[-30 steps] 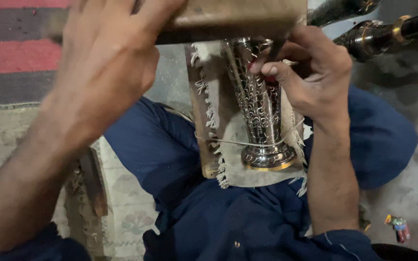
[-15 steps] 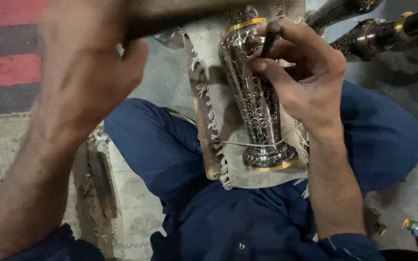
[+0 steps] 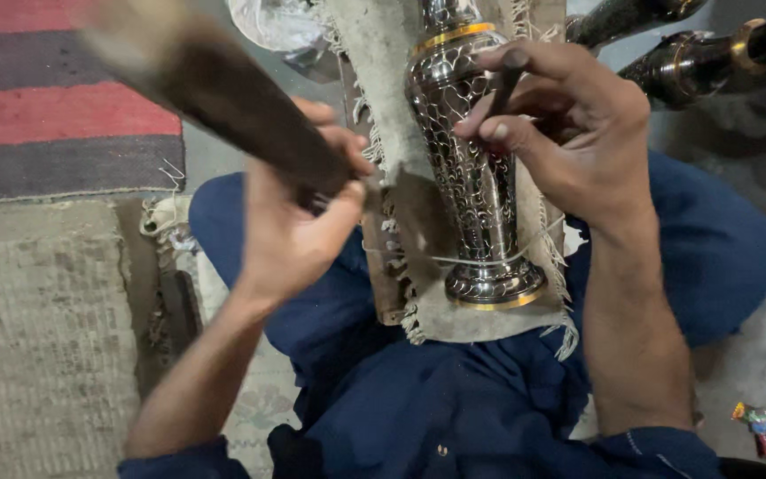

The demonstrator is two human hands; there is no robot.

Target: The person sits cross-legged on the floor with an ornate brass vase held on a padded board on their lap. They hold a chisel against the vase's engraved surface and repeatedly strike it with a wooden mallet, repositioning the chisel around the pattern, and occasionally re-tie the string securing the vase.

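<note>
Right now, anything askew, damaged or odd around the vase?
Nothing looks damaged. The engraved metal vase lies on its side on a frayed cloth pad, tied down by a thin string. The right hand holds a slim punch against it; the left hand grips a blurred wooden mallet.

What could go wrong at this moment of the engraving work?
1. The left hand holds a wooden mallet raised and motion-blurred; a stray blow could land on the right hand, whose fingers pinch the dark chisel close to its struck end.
2. Only a thin cord ties the engraved metal vase to the cloth-padded board on the lap, so it might roll and mar the pattern.
</note>
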